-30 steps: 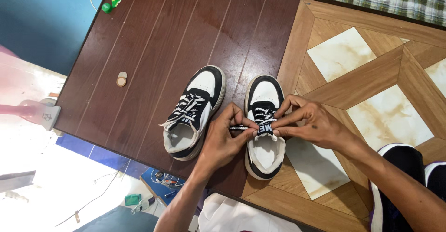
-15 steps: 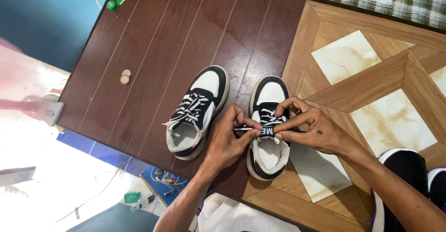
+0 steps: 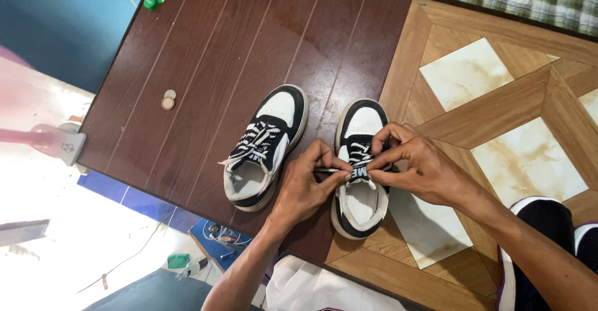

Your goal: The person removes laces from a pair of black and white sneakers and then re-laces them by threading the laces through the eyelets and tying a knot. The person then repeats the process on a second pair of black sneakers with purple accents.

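Two black-and-white sneakers stand side by side on a dark brown wooden table. The left sneaker has striped laces lying loose over its tongue. Both my hands work at the right sneaker. My left hand pinches a striped lace end at the shoe's left side. My right hand pinches the lace over the tongue from the right. The fingertips of both hands nearly meet above the tongue.
Two small round coins lie on the table to the left. A green bottle cap sits at the far left corner. A patterned wood-and-marble floor lies to the right. White cloth is near the table's front edge.
My right hand's fingers have closed in tighter over the tongue and lace. The left hand stays pinching the lace end. The view has shifted slightly.
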